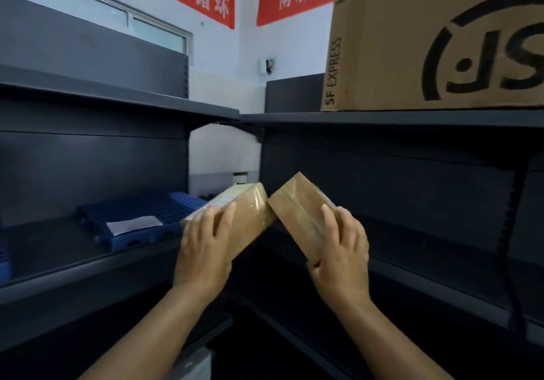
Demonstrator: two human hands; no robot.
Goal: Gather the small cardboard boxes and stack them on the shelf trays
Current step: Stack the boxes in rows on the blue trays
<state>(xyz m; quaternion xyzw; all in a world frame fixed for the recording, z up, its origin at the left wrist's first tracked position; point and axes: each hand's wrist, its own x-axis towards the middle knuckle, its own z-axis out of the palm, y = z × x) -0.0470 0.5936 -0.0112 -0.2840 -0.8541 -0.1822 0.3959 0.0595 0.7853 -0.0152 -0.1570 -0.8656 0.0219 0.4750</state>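
Observation:
I hold two small taped cardboard boxes in front of the corner where two dark shelf units meet. My left hand [203,247] grips the left box [247,212], fingers curled over its near end. My right hand [341,247] grips the right box [297,206] the same way. Both boxes tilt upward, and their far corners meet or nearly meet in the middle. A blue perforated tray [141,209] lies on the left shelf [59,250], just left of the left box, with a white slip of paper [132,224] on it.
A large SF Express carton [435,44] stands on the upper right shelf [382,119]. The right unit's middle shelf [441,250] is dark. Another blue tray edge [4,262] shows at far left. Red banners hang on the wall behind.

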